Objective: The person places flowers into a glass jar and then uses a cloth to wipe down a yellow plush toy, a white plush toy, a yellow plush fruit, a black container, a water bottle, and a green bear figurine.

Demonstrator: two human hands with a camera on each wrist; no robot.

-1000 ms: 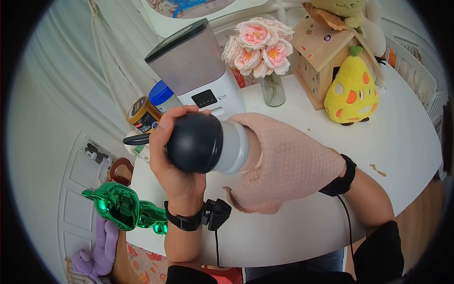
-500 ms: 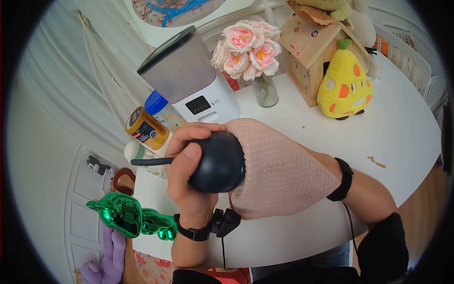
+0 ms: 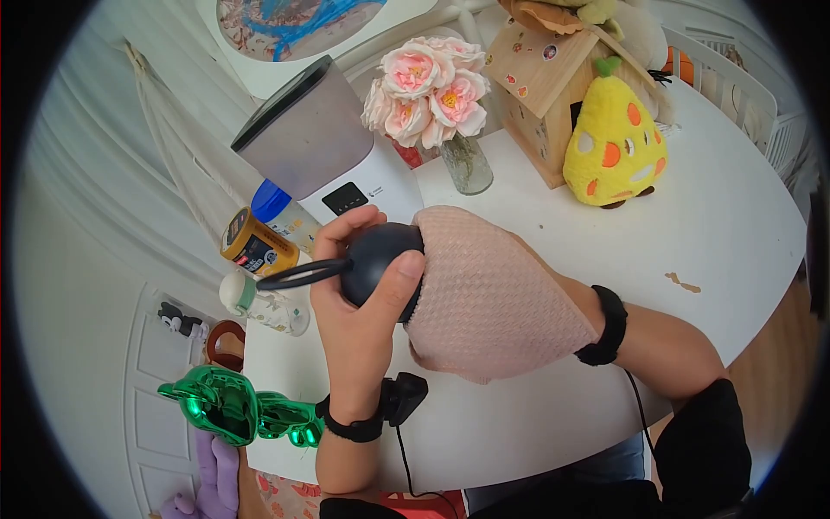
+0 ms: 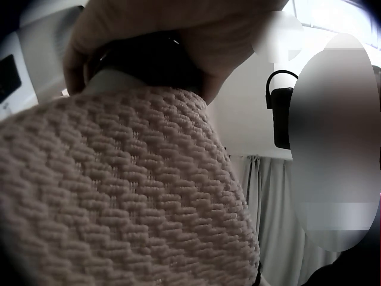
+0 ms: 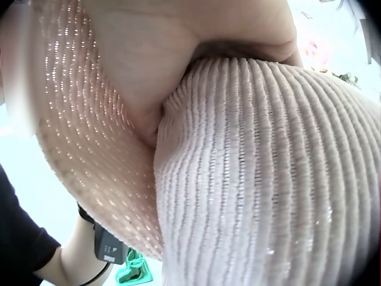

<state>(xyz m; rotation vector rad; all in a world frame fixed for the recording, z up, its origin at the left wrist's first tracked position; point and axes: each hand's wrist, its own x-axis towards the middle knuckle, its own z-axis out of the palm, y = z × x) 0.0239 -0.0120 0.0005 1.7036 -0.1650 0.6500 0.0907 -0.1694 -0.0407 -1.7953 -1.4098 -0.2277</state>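
Left hand (image 3: 350, 316), curled round the black lid (image 3: 380, 246), has shifted its thumb (image 3: 403, 272) toward pink cloth (image 3: 484, 294) gripped by right hand (image 5: 172, 39).

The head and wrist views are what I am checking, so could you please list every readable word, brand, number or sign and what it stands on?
No text can be read with certainty.
Gold jar: lettering too small and blurred to read.
White dispenser: marks on and beside its dark panel, too small to read.
Black wrist device: pale marks, too blurred to read.

White curved desk (image 3: 726, 242) on my feed, pale curtains (image 3: 95, 147), white panelling (image 3: 156, 389); wood floor (image 3: 754, 333), right edge
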